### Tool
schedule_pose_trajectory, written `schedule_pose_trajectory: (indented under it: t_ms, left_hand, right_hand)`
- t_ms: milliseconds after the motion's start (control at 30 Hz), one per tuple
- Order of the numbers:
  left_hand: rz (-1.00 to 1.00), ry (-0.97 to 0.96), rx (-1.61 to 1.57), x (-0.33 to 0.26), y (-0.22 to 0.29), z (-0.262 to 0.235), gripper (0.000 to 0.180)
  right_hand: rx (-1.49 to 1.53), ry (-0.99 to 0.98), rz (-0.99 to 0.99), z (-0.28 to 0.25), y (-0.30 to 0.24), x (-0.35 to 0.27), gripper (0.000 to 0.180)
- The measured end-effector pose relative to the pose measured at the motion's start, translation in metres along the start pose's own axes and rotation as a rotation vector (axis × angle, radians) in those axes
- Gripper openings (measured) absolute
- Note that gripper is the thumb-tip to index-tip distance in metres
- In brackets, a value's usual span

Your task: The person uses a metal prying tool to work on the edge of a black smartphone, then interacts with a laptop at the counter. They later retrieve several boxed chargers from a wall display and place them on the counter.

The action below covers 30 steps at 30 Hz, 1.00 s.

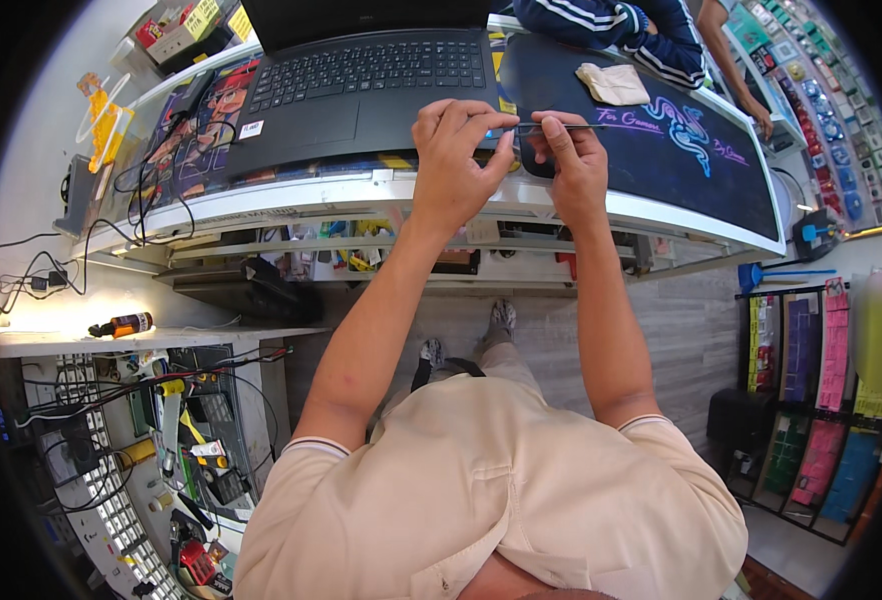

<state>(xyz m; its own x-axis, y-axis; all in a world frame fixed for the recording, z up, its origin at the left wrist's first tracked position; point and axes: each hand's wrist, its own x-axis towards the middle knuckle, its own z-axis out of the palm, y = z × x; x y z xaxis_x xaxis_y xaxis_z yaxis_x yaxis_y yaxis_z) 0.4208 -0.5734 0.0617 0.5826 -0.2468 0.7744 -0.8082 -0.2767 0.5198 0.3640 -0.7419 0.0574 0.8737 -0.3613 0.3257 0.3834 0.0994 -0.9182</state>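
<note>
Both hands are raised over the front edge of the counter, between the laptop (pixel 311 125) and the black mat (pixel 651 165). They hold a thin dark object (pixel 532 128) seen edge-on, with a bluish tint near its left end; its kind cannot be made out. My left hand (pixel 456 160) pinches the left end between thumb and fingers. The right end is gripped by my right hand (pixel 573 165), thumb on the near side and fingers behind. On the mat, beyond my right hand, lies a crumpled cream cloth (pixel 613 85).
Across the counter (pixel 361 190) rest another person's navy striped sleeves (pixel 601 22); a further person's arm (pixel 736 65) hangs at its right end. Black cables (pixel 146 180) trail at left. A lower left shelf holds a small amber bottle (pixel 121 325), keyboards and tools. Display racks (pixel 811 400) stand right.
</note>
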Motion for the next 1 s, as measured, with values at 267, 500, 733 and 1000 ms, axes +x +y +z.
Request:
schedule_pose_trajectory:
  t_ms: [267,500,733,1000]
  left_hand:
    - [0.005,-0.006,0.032,0.002,-0.004,-0.004,0.024]
    - [0.026,0.064,-0.042,-0.005,-0.007,0.009,0.036]
    - [0.085,0.121,0.004,-0.014,-0.006,0.027,0.025]
    - [-0.023,0.047,-0.174,-0.003,-0.002,0.006,0.025]
  right_hand:
    - [-0.052,0.074,0.016,0.008,0.001,0.003,0.025]
    - [-0.113,0.287,-0.142,-0.022,0.025,0.006,0.027]
    - [-0.641,0.168,-0.118,-0.041,-0.014,-0.004,0.033]
    - [-0.969,0.083,-0.210,-0.023,-0.022,-0.006,0.029]
